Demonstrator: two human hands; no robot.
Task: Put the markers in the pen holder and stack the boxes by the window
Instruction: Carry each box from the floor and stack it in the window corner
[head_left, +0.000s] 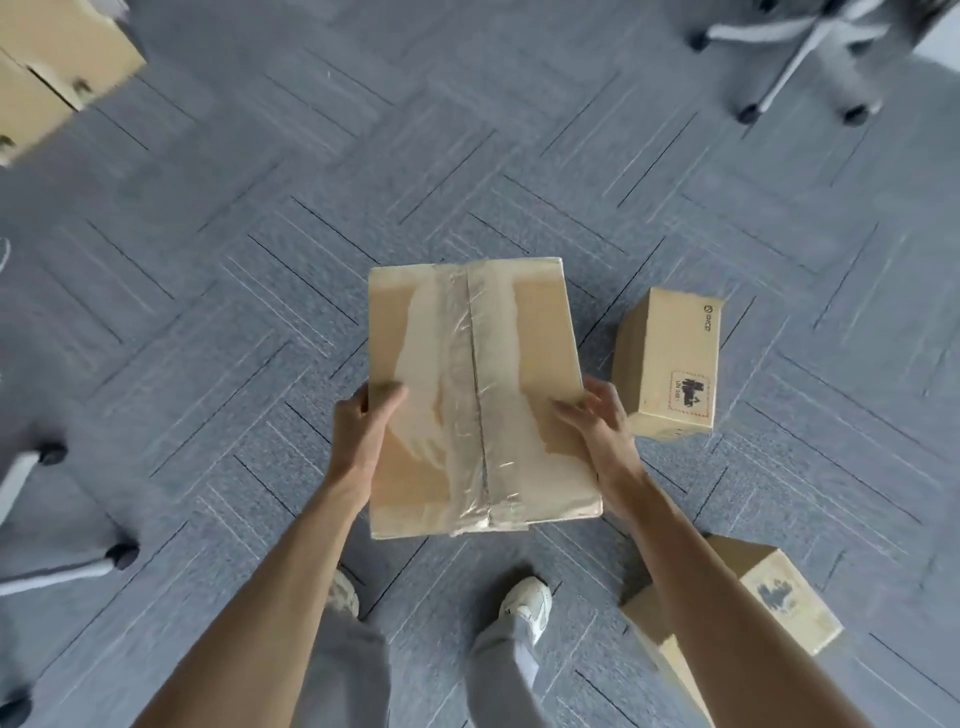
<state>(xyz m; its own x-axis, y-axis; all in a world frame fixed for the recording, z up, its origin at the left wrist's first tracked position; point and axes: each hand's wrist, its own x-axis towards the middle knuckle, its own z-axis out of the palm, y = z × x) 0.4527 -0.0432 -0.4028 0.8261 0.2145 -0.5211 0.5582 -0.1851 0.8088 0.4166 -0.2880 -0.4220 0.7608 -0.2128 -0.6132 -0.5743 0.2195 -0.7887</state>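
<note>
A large taped cardboard box (478, 395) is held above the grey carpet in the middle of the head view. My left hand (363, 426) grips its left side, thumb on top. My right hand (597, 421) presses against its right side with fingers spread over the top edge. A smaller cardboard box (667, 364) with a printed label stands on the floor just to the right. Another cardboard box (758, 597) lies on the floor at the lower right, partly behind my right forearm. No markers or pen holder are in view.
More cardboard boxes (47, 67) sit at the top left corner. An office chair base (800, 62) with castors is at the top right, and another chair base (62, 519) is at the left. My feet in pale shoes (527, 603) stand below the held box.
</note>
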